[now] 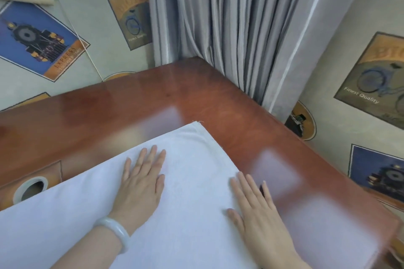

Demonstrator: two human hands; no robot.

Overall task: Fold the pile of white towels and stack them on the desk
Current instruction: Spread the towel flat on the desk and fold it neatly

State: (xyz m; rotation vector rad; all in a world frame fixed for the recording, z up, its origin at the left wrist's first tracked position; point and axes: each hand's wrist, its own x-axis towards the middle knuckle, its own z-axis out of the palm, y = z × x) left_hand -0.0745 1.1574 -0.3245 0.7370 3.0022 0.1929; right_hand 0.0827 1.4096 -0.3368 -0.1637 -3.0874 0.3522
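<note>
A white towel [188, 181] lies spread flat on the red-brown wooden desk [196, 94], one corner pointing toward the desk's far corner. My left hand [141, 183] rests palm down on the towel's middle with straight fingers; a pale bangle circles that wrist. My right hand [255, 209] lies flat on the towel's right edge, its fingertips reaching over onto the bare wood. Neither hand grips anything. The towel's near part runs out of the bottom of the view.
Grey curtains [229, 17] hang behind the desk's far corner. Wallpaper with poster prints [39, 41] covers the walls on both sides. A round cable hole [30, 189] sits in the desk at the left, beside the towel.
</note>
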